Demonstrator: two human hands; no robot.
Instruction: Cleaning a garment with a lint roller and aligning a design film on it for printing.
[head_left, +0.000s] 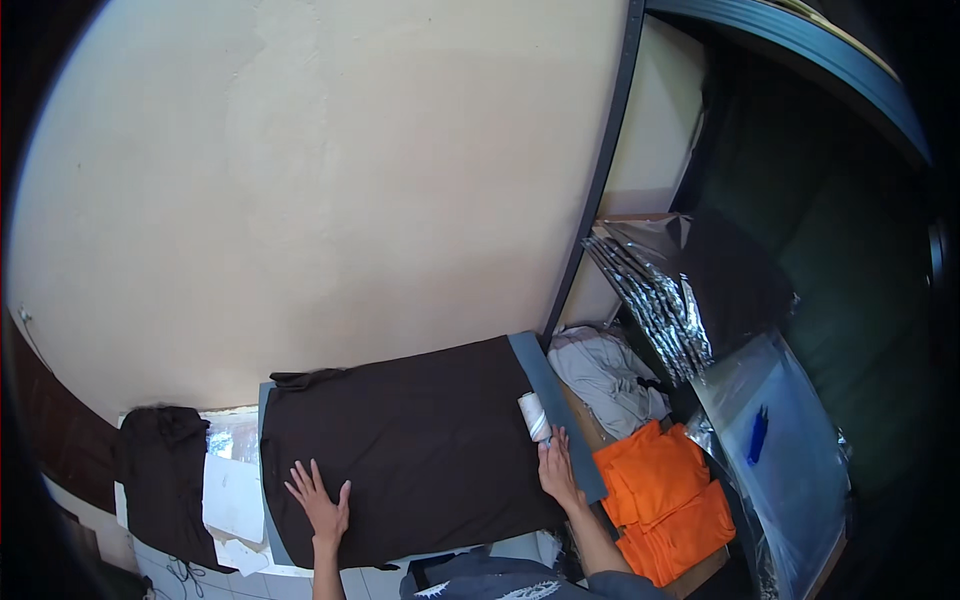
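A dark brown garment point(410, 450) lies spread out flat on a blue-grey board point(545, 370), which shows along its right and left edges. My left hand point(323, 508) rests open on the garment's left part, fingers spread. At the right edge, my right hand point(560, 472) is closed at the lower end of a white lint roller point(534, 416). The roller's handle is mostly hidden by my fingers. Its white cylinder lies over the garment's right border.
Left of the board are white sheets point(234, 498) and another dark garment point(165, 480). Folded orange cloth point(665, 495) and crumpled grey cloth point(605, 375) lie to the right. Beyond are stacked silvery plastic packages point(660, 300) and a clear sheet with a blue tool point(758, 437). A wall point(330, 200) rises behind.
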